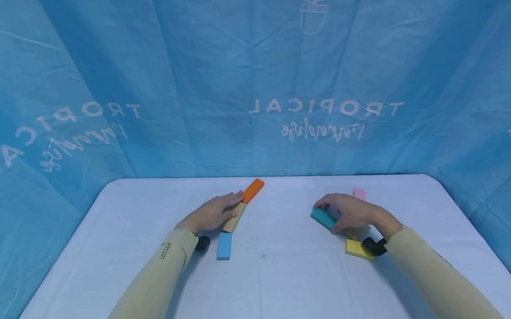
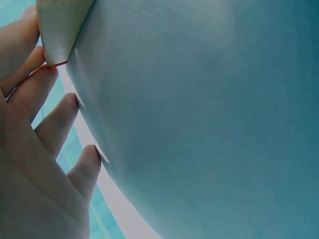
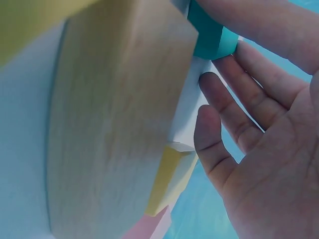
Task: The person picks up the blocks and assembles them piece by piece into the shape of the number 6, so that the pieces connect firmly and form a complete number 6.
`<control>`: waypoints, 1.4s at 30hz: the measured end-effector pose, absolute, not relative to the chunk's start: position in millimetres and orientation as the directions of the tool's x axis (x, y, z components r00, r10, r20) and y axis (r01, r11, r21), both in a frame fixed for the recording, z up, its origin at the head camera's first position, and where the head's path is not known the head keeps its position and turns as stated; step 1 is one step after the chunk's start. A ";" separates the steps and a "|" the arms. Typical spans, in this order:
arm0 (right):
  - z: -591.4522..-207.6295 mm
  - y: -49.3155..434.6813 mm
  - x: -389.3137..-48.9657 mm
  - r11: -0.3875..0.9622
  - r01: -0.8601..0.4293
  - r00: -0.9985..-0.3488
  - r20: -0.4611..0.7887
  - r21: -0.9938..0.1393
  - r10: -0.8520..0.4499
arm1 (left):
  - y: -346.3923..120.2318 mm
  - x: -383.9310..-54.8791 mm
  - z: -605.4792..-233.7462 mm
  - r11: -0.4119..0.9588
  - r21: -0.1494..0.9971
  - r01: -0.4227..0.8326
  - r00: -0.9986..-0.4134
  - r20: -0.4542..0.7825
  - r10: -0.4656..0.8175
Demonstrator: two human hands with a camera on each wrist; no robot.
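In the head view, my left hand (image 1: 215,213) reaches over a plain wooden block (image 1: 234,218). Its thumb lies on that block, while its extended fingers touch where the far end meets an orange block (image 1: 253,190). A light blue block (image 1: 223,246) sits at the near end, so the three form a slightly bent line. The left wrist view shows the wooden block (image 2: 62,30) beside the thumb, with other fingertips down at the white surface. My right hand (image 1: 351,212) pinches a teal block (image 1: 322,219) between thumb and fingers; the teal block (image 3: 214,35) also shows in the right wrist view.
Near my right hand are a yellow block (image 1: 358,250), a pink block (image 1: 359,193) and a partly covered wooden block (image 1: 357,232). Another yellow block (image 3: 172,179) appears in the right wrist view. A blue printed curtain (image 1: 215,84) rises behind the white table (image 1: 280,285).
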State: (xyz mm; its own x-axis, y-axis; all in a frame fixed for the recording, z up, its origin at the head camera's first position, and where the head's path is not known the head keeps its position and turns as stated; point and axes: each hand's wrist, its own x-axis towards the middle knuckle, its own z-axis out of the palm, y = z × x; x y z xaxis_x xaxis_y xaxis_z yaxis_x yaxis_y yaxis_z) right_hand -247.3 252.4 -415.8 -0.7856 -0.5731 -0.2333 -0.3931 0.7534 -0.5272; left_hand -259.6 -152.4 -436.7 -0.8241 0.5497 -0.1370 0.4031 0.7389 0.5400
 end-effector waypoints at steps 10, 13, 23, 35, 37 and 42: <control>-417.2 249.7 -243.1 0.777 -0.364 -0.809 -0.239 -0.513 -0.537 | -152.2 -259.7 -436.8 0.742 0.536 0.402 -0.824 -0.142 0.549; -416.5 249.0 -242.1 0.778 -0.361 -0.812 -0.236 -0.514 -0.533 | -152.3 -259.7 -436.8 0.746 0.533 0.398 -0.825 -0.146 0.545; -419.6 250.8 -239.2 0.758 -0.386 -0.810 -0.199 -0.526 -0.551 | -152.5 -260.1 -437.5 0.739 0.538 0.405 -0.823 -0.138 0.551; -414.0 244.4 -227.7 0.707 -0.418 -0.812 -0.115 -0.570 -0.573 | -151.4 -260.6 -435.2 0.749 0.516 0.416 -0.821 -0.142 0.553; -411.3 241.0 -224.6 0.694 -0.429 -0.807 -0.099 -0.578 -0.582 | -151.3 -260.3 -435.0 0.749 0.513 0.418 -0.820 -0.141 0.555; -406.4 232.5 -217.6 0.673 -0.445 -0.797 -0.080 -0.591 -0.598 | -151.1 -259.7 -435.0 0.747 0.517 0.419 -0.820 -0.138 0.555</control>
State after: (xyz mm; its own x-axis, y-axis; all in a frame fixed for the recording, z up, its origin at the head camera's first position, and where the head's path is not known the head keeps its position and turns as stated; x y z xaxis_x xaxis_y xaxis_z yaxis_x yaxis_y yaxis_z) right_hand -217.6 232.5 -406.4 -0.7974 -0.5981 -0.0798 -0.4453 0.6725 -0.5911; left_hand -259.7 -151.1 -435.0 -0.8201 0.5553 -0.1381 0.4188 0.7469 0.5165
